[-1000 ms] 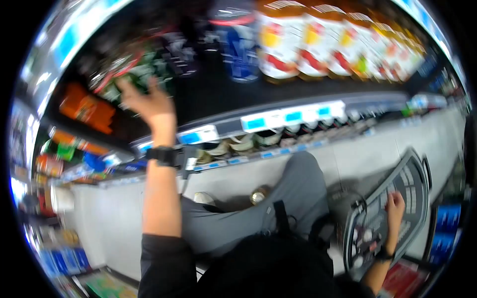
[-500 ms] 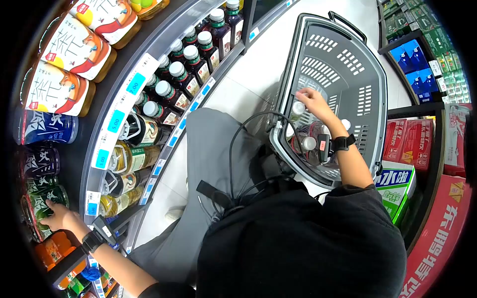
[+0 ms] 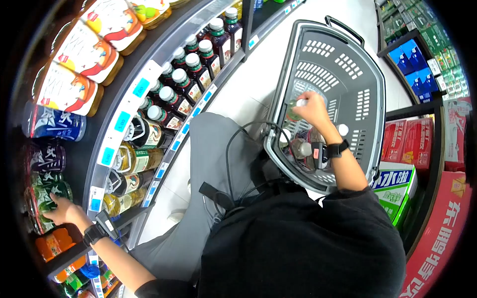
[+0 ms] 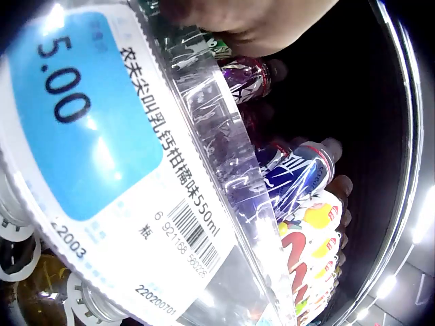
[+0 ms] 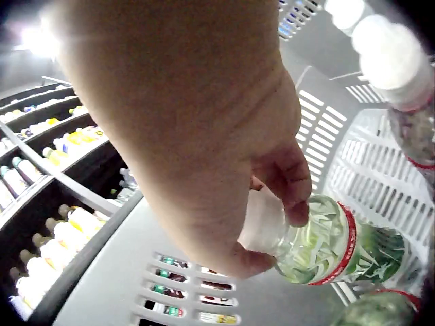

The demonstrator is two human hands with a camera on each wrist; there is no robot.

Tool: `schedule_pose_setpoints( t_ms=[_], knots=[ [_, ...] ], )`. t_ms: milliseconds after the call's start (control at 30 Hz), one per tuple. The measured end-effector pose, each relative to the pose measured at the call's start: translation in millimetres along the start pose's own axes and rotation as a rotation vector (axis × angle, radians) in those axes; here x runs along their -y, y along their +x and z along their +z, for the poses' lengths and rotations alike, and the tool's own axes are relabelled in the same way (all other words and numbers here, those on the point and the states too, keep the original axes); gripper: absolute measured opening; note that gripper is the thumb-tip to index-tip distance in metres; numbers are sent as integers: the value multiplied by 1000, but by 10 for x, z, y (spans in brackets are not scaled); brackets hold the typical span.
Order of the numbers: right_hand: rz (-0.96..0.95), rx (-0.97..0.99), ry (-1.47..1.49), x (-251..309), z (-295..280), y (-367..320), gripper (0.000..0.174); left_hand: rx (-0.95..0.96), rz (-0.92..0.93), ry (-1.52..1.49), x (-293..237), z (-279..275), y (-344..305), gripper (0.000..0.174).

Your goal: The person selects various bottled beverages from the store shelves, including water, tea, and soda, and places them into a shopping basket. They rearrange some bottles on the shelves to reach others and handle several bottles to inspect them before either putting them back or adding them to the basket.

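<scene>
In the head view my left hand (image 3: 67,211) is at the shelf on the left, its thumb and fingers spread round the front of a green-labelled bottle (image 3: 42,191). The left wrist view shows only part of that hand (image 4: 265,24) along the top, with the grip hidden. My right hand (image 3: 313,109) is inside the grey shopping basket (image 3: 343,74). Close up in the right wrist view, its thumb and fingers pinch a clear bottle with green leaf print and a red band (image 5: 333,248) by the neck. The bottle lies tilted, cap towards my palm.
White-capped bottles (image 3: 300,148) sit in the basket's near end. Left shelves hold blue (image 3: 54,121), purple and orange (image 3: 54,243) bottles, white-labelled jugs (image 3: 69,89) and dark bottles (image 3: 184,84) below. Red cartons (image 3: 417,144) and a green box (image 3: 395,191) stand on the right. A cable (image 3: 231,154) loops beside the basket.
The view has turned from the shelf to take in the basket. My left hand has closed in on the green-labelled bottle. My right hand has curled round a bottle's neck in the basket.
</scene>
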State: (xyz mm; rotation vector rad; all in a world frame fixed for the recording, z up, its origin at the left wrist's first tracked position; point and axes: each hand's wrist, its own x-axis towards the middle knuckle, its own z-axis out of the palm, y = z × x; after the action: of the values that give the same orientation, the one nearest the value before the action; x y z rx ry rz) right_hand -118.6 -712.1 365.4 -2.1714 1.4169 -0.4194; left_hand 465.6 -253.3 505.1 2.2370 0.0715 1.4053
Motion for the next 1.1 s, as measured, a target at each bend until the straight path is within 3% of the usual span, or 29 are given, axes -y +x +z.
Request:
schedule_pose_setpoints(
  t_ms=[67, 133, 167, 200, 233, 267, 300, 333, 400, 467, 500, 533, 600, 667, 767, 800, 867, 933, 1000, 1067, 1100],
  knots=[
    [-25, -249, -9, 100, -161, -12, 34, -51, -3, 122, -125, -71, -93, 74],
    [-57, -348, -14, 487, -543, -91, 33, -38, 24, -259, -245, -236, -136, 72],
    [-228, -399, 84, 523, -692, -80, 31, -70, 39, -246, -381, -360, -190, 65],
    [-303, -403, 26, 780, -919, -118, 30, -89, 289, -372, -416, -438, -189, 57],
    [-284, -410, -8, 1093, -1127, -204, 27, -65, 254, -428, -670, -620, -264, 52],
    [-405, -467, 50, 1139, -1264, -189, 24, -94, 322, -370, -771, -679, -251, 54],
    [-589, -543, -107, 1168, -1474, -162, 22, -23, 158, -375, -895, -749, -267, 60],
    [-485, -531, -19, 1247, -1700, -201, 20, -40, 87, -342, -808, -647, -281, 66],
    [-624, -612, -64, 1578, -1994, -284, 14, -85, 56, -345, -791, -609, -306, 66],
    [-695, -687, -16, 1617, -2310, -313, 21, -196, 0, -346, -828, -629, -319, 51],
    [-896, -737, -38, 1795, -2334, -332, 21, -193, -3, -430, -863, -689, -329, 50],
    [-1090, -789, -57, 1978, -2302, -377, 21, -189, 3, -518, -919, -752, -325, 48],
    [-1172, -759, 46, 2325, -2166, -372, 22, -209, 194, -578, -1028, -829, -377, 34],
    [-1256, -702, 232, 2666, -1974, -351, 25, -204, 466, -778, -1236, -1000, -457, 33],
    [-1381, -573, 409, 3279, -1578, -446, 33, 60, 728, -979, -1478, -1403, -613, 70],
    [-1437, -504, 403, 3563, -1377, -520, 39, 145, 714, -1014, -1546, -1520, -696, 72],
    [-1574, -490, 450, 4087, -971, -725, 34, 199, 724, -1035, -1580, -1575, -775, 68],
    [-1686, -287, 533, 4242, -679, -800, 36, 213, 684, -982, -1466, -1487, -771, 69],
    [-1811, -100, 530, 4458, -587, -966, 45, 60, 643, -967, -1270, -1361, -708, 66],
    [-1880, -276, 606, 4623, -368, -1037, 60, 28, 448, -937, -1102, -1275, -673, 70],
    [-1862, -117, 655, 4583, -351, -1007, 63, 29, 450, -927, -950, -1199, -702, 70]
  ],
)
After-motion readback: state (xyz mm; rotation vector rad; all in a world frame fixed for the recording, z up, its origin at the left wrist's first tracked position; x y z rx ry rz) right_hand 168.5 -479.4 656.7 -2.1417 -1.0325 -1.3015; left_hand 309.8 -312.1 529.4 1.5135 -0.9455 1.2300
